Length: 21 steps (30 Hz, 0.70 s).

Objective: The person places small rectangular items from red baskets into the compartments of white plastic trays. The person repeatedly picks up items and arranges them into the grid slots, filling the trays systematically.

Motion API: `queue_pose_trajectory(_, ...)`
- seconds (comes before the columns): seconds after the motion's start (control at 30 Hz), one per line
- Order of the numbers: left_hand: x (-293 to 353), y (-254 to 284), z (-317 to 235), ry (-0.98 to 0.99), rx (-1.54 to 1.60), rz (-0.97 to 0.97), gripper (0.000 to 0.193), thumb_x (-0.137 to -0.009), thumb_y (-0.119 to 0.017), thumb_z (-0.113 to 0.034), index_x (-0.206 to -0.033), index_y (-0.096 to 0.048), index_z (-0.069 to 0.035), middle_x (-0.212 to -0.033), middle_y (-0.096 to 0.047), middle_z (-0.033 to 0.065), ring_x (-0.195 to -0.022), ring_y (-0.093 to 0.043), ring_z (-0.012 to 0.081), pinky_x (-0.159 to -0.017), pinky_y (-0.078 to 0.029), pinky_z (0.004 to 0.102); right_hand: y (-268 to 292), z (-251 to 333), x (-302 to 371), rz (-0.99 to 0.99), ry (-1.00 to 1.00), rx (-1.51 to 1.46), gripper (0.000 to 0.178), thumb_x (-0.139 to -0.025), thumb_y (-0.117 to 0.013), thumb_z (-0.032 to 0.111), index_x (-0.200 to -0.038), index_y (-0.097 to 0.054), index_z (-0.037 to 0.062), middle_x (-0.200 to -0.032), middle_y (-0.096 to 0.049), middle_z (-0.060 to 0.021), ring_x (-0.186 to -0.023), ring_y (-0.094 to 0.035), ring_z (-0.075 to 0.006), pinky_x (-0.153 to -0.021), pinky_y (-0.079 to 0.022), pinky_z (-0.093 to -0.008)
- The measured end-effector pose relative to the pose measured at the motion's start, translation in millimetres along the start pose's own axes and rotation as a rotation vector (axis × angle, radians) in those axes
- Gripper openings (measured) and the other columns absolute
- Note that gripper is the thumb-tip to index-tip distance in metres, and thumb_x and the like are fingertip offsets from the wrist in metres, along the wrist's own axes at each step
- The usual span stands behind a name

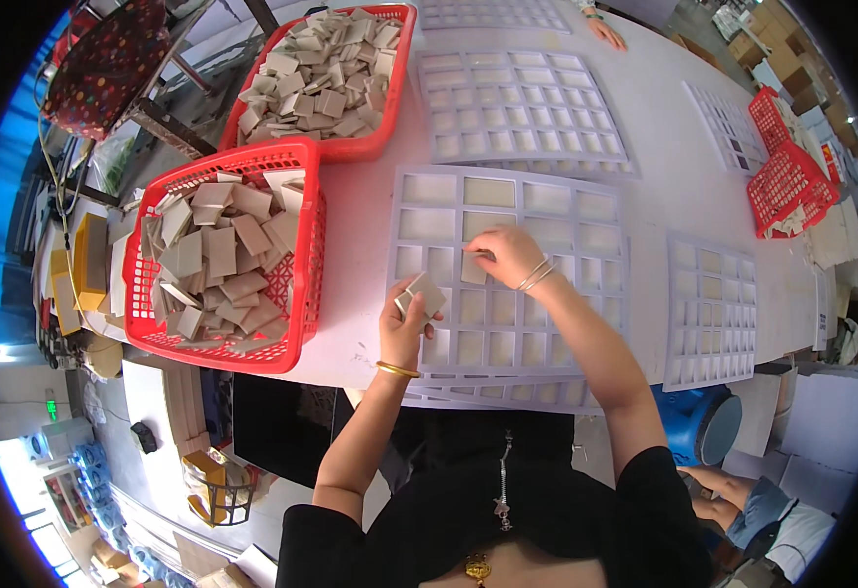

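Observation:
In front of me a white compartment tray [427,190] lies on top of other trays. My left hand [403,333] is closed around a few beige square tiles [424,293], held over the tray's left edge. My right hand [509,253] pinches one beige tile [473,270] by its edge, over a compartment in the tray's second column; its fingertips partly cover that tile. A larger beige tile [489,192] lies flat in the top row of that column. More compartments below hold pale pieces, hard to tell from the tray floor.
A red basket [309,235] of loose tiles stands at my left, with another red basket [404,88] of tiles behind it. More white trays lie at the back [522,103] and right [711,314]. Red baskets [792,186] stand far right. Another person's hand [605,34] rests at the far edge.

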<state>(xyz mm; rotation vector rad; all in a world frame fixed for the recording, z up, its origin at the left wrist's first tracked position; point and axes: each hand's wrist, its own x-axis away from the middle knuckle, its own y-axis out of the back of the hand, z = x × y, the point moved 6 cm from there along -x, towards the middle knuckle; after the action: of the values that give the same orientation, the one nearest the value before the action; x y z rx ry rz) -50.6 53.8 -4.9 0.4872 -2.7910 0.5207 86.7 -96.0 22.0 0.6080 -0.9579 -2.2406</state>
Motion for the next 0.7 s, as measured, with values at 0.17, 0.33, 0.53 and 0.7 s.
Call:
queue_pose_trajectory(0.17,-5.3,-10.2,-0.8,-0.004,-0.035,0.022,0.031,-0.095,-0.05,-0.014,-0.123,-0.048,-0.001,-0.09,-0.061,0.0077,-0.068,-0.061,0.0125,-0.046,-0.042,0.0203,-1.2,20.2,8.0,-0.136,0.091,0.398,0.023,-0.068,-0.073,0.011,-0.09,-0.066,0.0102,-0.093,-0.061,-0.0048,-0.077,-0.059,-0.0237,-0.068,-0.049,-0.0364)
queue_pose_trajectory(0.33,-7.0,-25.3,3.0,0.032,-0.041,0.098,0.031,-0.095,-0.05,-0.014,-0.123,-0.047,-0.001,-0.092,-0.061,0.0079,-0.067,-0.061,0.0127,-0.044,-0.042,0.0199,4.9,15.9,16.9,-0.137,-0.12,-0.375,0.026,-0.075,-0.073,0.012,-0.099,-0.064,0.0097,-0.092,-0.061,-0.0018,-0.075,-0.058,-0.0147,-0.063,-0.048,-0.0282)
queue_pose_trajectory(0.53,-5.7,-43.1,17.3,0.17,0.13,0.177,0.04,-0.095,-0.047,-0.019,-0.131,-0.041,-0.003,-0.104,-0.057,0.0118,-0.082,-0.061,0.0169,-0.053,-0.048,0.0255,8.7,0.8,37.5,-0.085,-0.299,-0.684,0.022,-0.081,-0.069,0.012,-0.102,-0.063,0.0072,-0.077,-0.062,-0.0005,-0.067,-0.056,-0.0078,-0.062,-0.048,-0.0245)
queue_pose_trajectory(0.7,-2.3,-33.8,14.5,0.215,0.28,0.232,0.048,-0.095,-0.043,-0.02,-0.138,-0.03,-0.003,-0.122,-0.051,0.0152,-0.101,-0.06,0.0255,-0.071,-0.054,0.0341,31.0,-43.4,52.4,-0.251,-0.357,-0.327,0.018,-0.078,-0.069,0.008,-0.094,-0.062,0.0054,-0.072,-0.063,-0.0022,-0.06,-0.056,-0.0107,-0.058,-0.046,-0.0255)
